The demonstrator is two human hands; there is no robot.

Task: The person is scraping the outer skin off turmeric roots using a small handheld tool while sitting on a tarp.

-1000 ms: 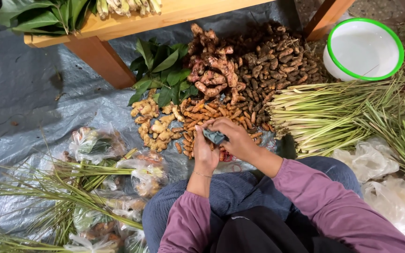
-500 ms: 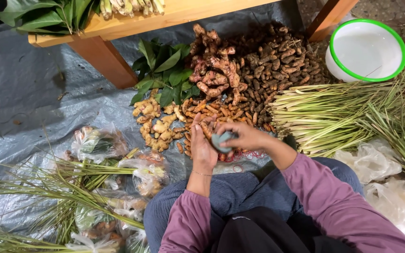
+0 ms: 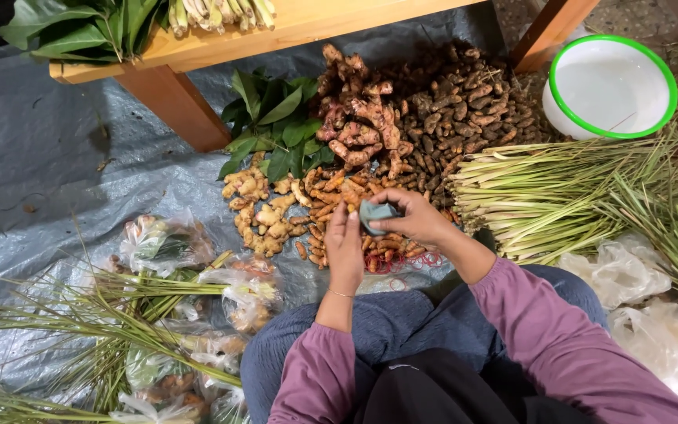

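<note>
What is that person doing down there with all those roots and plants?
A person in purple sleeves sits on a grey tarp on the ground. Their right hand holds a small grey-blue thing, too small to tell what it is, and the left hand is raised right beside it. Both hands are over a pile of orange roots. Nearby lie paler ginger-like roots, dark brown roots, green leaves, lemongrass stalks, red rubber bands, filled plastic bags and a white bowl with a green rim.
</note>
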